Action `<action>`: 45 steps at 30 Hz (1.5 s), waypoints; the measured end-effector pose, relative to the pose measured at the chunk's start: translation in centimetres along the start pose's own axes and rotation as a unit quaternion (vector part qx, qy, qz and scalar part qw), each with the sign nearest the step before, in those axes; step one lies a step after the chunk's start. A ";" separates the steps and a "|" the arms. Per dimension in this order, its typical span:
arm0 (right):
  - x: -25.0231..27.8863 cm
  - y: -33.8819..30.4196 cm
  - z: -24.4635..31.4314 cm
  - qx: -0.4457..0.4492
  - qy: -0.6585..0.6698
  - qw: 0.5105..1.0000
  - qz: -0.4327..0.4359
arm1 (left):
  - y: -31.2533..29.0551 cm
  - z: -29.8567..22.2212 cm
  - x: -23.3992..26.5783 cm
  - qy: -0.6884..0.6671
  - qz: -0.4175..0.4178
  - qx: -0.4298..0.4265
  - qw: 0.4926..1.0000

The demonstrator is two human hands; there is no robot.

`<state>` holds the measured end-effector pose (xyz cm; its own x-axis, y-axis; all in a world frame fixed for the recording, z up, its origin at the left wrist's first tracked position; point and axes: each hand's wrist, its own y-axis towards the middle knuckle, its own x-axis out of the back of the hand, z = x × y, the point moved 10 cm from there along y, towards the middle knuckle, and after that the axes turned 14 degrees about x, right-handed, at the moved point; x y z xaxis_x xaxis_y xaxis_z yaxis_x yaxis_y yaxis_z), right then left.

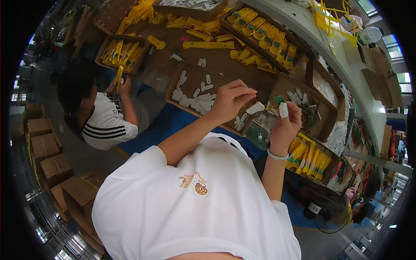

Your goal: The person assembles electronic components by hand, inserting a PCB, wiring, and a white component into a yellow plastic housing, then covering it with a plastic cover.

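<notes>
My left hand [229, 102] is raised in front of my chest, its fingertips pinched on a thin reddish wire. Just below those fingertips hangs a small white block [255, 108] with thin wires running from it toward the right. My right hand [286, 126], with a beaded bracelet at the wrist, is closed on a small green circuit board [278, 99] where the wires meet. Something white [283, 110] covers the tip of one right finger; whether it is tape or a part I cannot tell. A clear greenish container [258, 133] lies under the hands.
Cardboard trays hold white plastic pieces [201, 104], wired boards [310, 115] and yellow parts [308, 159]. A box of yellow parts [264, 34] stands at the back, with loose yellow pieces [208, 44] nearby. At left, a co-worker [108, 115] holds a yellow part.
</notes>
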<state>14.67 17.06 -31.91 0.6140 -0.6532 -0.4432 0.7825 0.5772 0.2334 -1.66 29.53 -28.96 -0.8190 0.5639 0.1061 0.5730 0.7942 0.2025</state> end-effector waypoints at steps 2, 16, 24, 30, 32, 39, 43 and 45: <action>1.6 0.4 4.7 0.133 -0.018 0.990 -0.042 | 0.4 -0.4 -1.5 0.012 0.027 -0.021 0.999; 15.2 -2.4 15.7 0.276 0.041 0.942 -0.186 | 6.6 2.0 -17.5 -0.295 0.148 0.199 0.923; 19.0 -2.8 15.8 0.279 -0.105 0.921 -0.249 | 9.3 9.9 -20.0 0.084 0.071 0.012 0.994; 21.7 -6.1 14.1 0.201 -0.210 0.922 -0.254 | 2.9 20.2 -8.9 0.076 0.123 0.213 0.966; 22.0 -7.2 12.0 0.167 -0.192 0.933 -0.255 | -0.2 23.1 -6.8 0.143 0.143 0.233 0.951; 19.1 -6.9 6.9 0.069 -0.171 0.955 -0.232 | -7.6 26.2 -11.2 0.374 0.267 0.129 0.879; 15.8 -5.1 6.0 0.056 -0.191 0.967 -0.157 | -8.7 26.8 -12.2 0.474 0.283 0.030 0.833; 14.8 -5.2 5.8 0.058 -0.188 0.969 -0.146 | -9.0 26.8 -11.9 0.466 0.280 0.026 0.839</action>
<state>20.30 1.55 -34.68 0.3416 -0.9257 -0.1626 0.9218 0.2962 0.2503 3.68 21.73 -58.10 -0.0742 0.4501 0.8899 0.8564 0.4860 -0.1744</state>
